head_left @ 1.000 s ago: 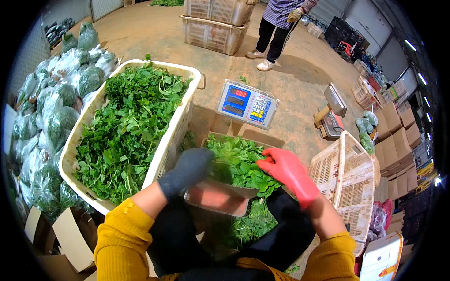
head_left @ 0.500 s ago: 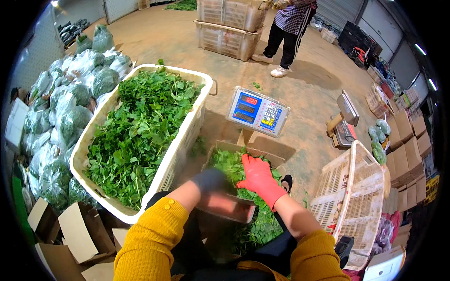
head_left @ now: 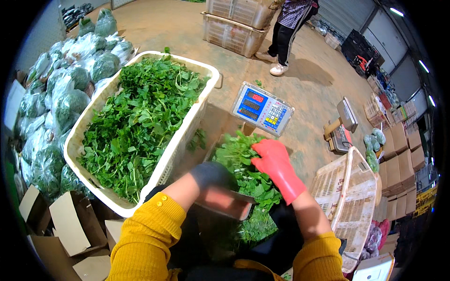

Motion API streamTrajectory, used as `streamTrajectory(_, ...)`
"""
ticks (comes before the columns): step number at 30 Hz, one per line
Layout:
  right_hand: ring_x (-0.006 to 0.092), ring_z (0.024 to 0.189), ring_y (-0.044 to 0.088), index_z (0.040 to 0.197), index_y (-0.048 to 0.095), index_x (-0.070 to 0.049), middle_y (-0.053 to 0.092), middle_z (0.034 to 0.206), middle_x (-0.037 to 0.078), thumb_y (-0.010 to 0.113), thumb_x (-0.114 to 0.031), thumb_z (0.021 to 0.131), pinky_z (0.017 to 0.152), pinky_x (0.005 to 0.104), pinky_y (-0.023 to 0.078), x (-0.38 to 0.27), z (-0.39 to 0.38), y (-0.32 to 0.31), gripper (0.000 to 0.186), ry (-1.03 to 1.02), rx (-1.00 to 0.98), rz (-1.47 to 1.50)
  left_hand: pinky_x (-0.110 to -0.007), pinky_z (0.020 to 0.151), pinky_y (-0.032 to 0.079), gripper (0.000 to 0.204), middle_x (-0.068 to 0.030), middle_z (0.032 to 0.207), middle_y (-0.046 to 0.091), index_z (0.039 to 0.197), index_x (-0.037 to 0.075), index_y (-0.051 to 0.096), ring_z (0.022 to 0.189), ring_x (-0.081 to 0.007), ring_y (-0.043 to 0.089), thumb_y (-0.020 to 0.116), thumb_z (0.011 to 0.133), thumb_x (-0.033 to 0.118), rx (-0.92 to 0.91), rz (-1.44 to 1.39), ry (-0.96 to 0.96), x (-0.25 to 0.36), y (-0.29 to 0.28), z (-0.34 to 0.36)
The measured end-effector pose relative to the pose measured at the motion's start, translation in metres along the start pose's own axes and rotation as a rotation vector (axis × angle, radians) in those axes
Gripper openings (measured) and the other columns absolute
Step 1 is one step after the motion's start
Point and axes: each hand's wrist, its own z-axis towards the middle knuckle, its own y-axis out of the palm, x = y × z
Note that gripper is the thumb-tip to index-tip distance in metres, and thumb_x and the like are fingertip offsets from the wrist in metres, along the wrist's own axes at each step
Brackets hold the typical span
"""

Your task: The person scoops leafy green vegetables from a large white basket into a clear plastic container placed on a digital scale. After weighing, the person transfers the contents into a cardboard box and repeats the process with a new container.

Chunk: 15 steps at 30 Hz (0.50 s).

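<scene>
My right hand [head_left: 274,166], in a red glove, has its fingers closed on a bunch of leafy greens [head_left: 239,152] over a box of greens on a scale. My left hand [head_left: 211,175], in a dark glove, is blurred at the box's left side, above the reddish scale pan [head_left: 230,206]; its fingers are hard to make out. Behind the box stands the scale's display panel [head_left: 262,108]. A white plastic crate [head_left: 167,174] heaped with loose greens is on my left. More greens [head_left: 255,227] lie low between my legs.
Bagged greens [head_left: 70,103] are piled at far left, with cardboard boxes [head_left: 70,220] below. At right are empty crates [head_left: 351,189], a second scale [head_left: 341,136] and stacked cartons [head_left: 398,173]. A person [head_left: 286,35] stands beside stacked crates [head_left: 232,37].
My right hand has risen from its place half a second ago, lifting greens at the box's back. My left hand has moved slightly up and right. The other person has shifted slightly.
</scene>
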Motion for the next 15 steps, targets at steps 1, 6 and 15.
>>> streamTrajectory(1, 0.0321, 0.073, 0.056, 0.071, 0.060, -0.008, 0.055, 0.067, 0.012, 0.066, -0.023, 0.059, 0.062, 0.0438, 0.043, -0.006, 0.004, 0.003, 0.020, -0.011, 0.008, -0.031, -0.037, 0.081, 0.047, 0.032, -0.0132, 0.103, 0.062, 0.109, 0.012, 0.060, 0.093, -0.0316, 0.059, 0.048, 0.083, 0.026, 0.014, 0.019, 0.045, 0.001, -0.006, -0.009)
streamTrajectory(6, 0.0347, 0.071, 0.058, 0.076, 0.061, -0.006, 0.059, 0.074, 0.016, 0.062, -0.025, 0.064, 0.061, 0.0437, 0.045, -0.023, -0.015, 0.092, 0.023, 0.058, -0.231, 0.013, -0.042, 0.075, 0.048, 0.025, -0.0155, 0.092, 0.063, 0.097, 0.010, 0.063, 0.085, -0.0352, 0.060, 0.054, 0.078, 0.022, 0.173, -0.037, 0.006, 0.023, -0.038, -0.036)
streamTrajectory(15, 0.0351, 0.082, 0.059, 0.091, 0.058, -0.001, 0.061, 0.090, 0.021, 0.062, -0.044, 0.070, 0.071, 0.0412, 0.047, 0.002, -0.035, -0.052, 0.048, 0.242, -0.406, 0.335, -0.045, 0.067, 0.048, 0.024, -0.0208, 0.086, 0.061, 0.097, 0.009, 0.057, 0.079, -0.0353, 0.060, 0.055, 0.076, 0.021, 0.565, -0.006, -0.070, 0.027, -0.034, 0.020)
